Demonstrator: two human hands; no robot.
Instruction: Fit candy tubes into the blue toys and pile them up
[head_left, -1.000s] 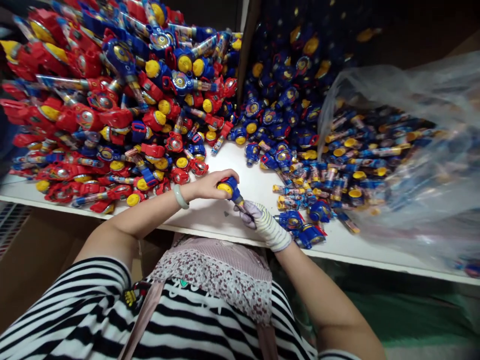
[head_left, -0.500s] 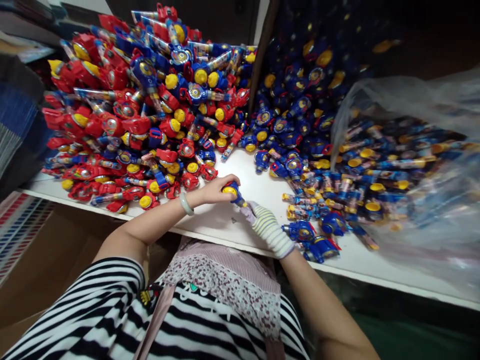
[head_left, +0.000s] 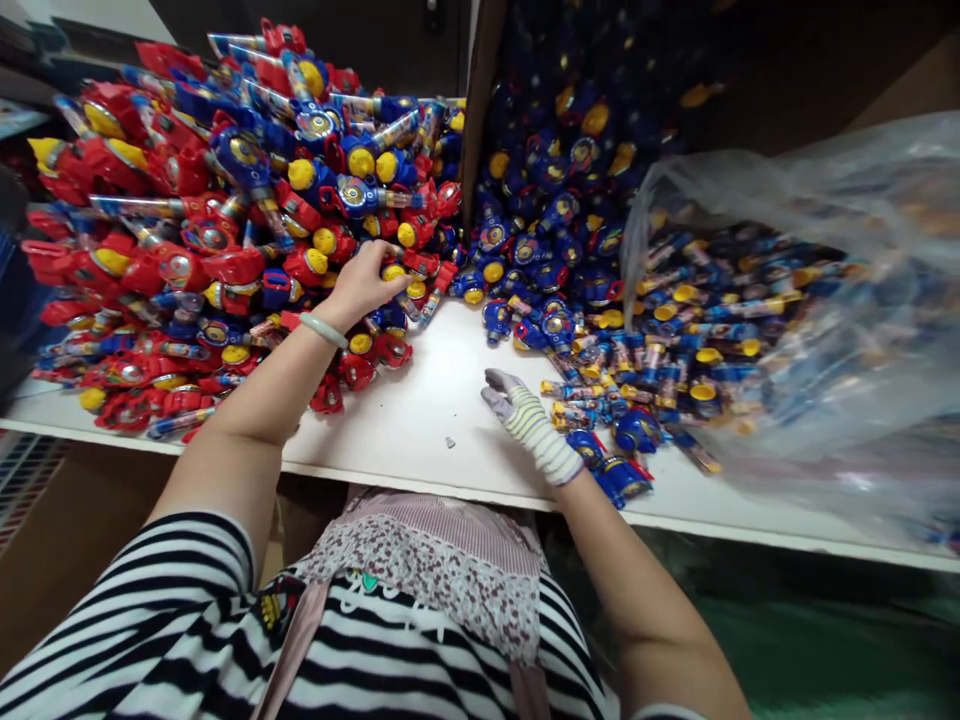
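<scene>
My bare left hand [head_left: 366, 285], with a pale bangle at the wrist, is at the right side of the heap of red and blue plastic toys [head_left: 202, 265]. Its thumb and fingers are around a toy with a round yellow cap [head_left: 394, 272]; the hand hides most of its body. My right hand [head_left: 525, 420], in a striped glove with bare-looking grey fingertips, hovers over the white table [head_left: 442, 390]. Its fingers are stretched out and nothing is in them. Close to its wrist lie several blue toys [head_left: 626, 478] and small printed tubes with yellow ends [head_left: 574, 412].
A dark box of blue toys [head_left: 555, 190] stands at the back behind a brown upright edge [head_left: 480, 110]. On the right, a clear plastic bag [head_left: 847, 400] spreads over many printed tubes. A small grey scrap [head_left: 450, 442] lies near the table's front edge.
My left hand has moved from the table's middle to the heap with the yellow-capped toy. My right hand has let go of the toy and opened. The view has shifted slightly right.
</scene>
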